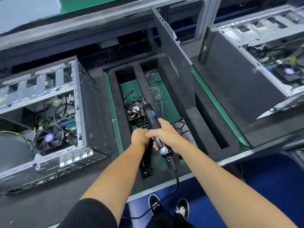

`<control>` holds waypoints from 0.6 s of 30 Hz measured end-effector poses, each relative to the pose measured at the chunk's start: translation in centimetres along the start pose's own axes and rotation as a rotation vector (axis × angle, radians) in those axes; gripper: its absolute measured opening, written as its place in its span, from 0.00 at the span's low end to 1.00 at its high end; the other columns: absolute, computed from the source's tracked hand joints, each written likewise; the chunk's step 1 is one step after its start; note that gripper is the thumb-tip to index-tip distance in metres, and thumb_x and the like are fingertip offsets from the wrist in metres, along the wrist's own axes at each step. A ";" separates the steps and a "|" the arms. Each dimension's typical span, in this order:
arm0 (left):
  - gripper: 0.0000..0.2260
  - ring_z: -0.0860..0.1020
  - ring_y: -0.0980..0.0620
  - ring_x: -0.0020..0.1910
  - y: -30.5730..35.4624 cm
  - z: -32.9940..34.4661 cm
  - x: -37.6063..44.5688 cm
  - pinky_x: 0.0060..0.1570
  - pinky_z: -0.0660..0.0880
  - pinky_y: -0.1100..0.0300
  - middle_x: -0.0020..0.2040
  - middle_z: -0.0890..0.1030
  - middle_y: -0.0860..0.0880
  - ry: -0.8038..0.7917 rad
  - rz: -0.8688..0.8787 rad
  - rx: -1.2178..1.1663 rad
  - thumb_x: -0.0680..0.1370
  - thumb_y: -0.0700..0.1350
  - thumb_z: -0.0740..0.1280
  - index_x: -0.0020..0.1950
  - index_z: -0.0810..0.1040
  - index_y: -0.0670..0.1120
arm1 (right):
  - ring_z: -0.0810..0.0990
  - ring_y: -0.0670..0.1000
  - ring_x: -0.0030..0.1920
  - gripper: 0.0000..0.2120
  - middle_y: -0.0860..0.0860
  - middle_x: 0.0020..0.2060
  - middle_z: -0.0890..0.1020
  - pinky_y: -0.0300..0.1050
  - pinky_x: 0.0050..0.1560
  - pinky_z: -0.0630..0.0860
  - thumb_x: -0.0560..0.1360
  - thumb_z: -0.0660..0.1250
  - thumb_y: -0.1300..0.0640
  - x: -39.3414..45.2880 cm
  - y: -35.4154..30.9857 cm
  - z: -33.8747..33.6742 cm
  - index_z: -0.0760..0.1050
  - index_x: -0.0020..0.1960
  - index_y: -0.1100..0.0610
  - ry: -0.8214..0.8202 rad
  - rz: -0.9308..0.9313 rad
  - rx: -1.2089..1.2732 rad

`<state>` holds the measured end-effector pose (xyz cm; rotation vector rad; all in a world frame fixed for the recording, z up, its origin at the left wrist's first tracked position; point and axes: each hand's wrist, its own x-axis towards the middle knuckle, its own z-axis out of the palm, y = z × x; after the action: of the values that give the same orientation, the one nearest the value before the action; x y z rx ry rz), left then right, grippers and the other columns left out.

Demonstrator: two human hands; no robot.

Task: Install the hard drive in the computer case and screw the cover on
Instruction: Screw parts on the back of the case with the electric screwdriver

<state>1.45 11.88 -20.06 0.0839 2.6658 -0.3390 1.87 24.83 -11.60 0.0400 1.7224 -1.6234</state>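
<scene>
The right hand (162,131) wraps its fingers round the black barrel of an electric screwdriver (153,127), holding it tilted so the bit points up and away from the person, while its cord (175,176) trails down off the near table edge. The left hand (139,136) sits right against the right hand's knuckles, reaching down into the foam tray (204,122); its fingertips are hidden behind the right hand and the tool, so I cannot tell whether they hold anything.

Just right of the grip, partly under the right wrist, lies the hard drive (185,129), bare and resting in a tray compartment. Just beyond the screwdriver's tip a small fan (135,111) with loose wires lies in the same tray, and beyond that a clear plastic blister (153,84) lies on the green mat (169,104). Below the hands, nearer the person, a narrow slot holds small dark parts (148,170), too small to make out.

Well left of the grip an open computer case (54,116) lies on its side, its board, cables and cooler fan (49,138) showing. Beyond and right of the grip a dark side cover (174,53) stands upright at the tray's far edge. Further right, a second open case (263,66) lies tilted. The person's two shoes (169,206) show on the blue floor (263,178) beneath.
</scene>
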 end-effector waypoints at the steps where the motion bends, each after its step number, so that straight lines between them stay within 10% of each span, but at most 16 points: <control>1: 0.12 0.79 0.48 0.54 0.0 0.2 0.1 0.48 0.73 0.59 0.54 0.81 0.50 0.002 0.004 0.002 0.80 0.40 0.56 0.53 0.79 0.47 | 0.74 0.53 0.24 0.14 0.58 0.36 0.74 0.45 0.25 0.74 0.71 0.70 0.65 0.0 0.0 0.0 0.67 0.52 0.59 -0.001 -0.003 0.003; 18: 0.12 0.78 0.50 0.53 0.4 0.9 0.1 0.44 0.69 0.62 0.52 0.80 0.52 -0.016 -0.027 0.075 0.79 0.41 0.56 0.53 0.78 0.48 | 0.74 0.54 0.24 0.16 0.57 0.36 0.74 0.44 0.25 0.73 0.71 0.71 0.64 -0.1 0.7 0.5 0.66 0.53 0.60 -0.013 0.010 -0.005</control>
<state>1.78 12.05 -20.95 0.0689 2.6398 -0.4470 2.52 24.63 -12.05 0.0356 1.7133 -1.6086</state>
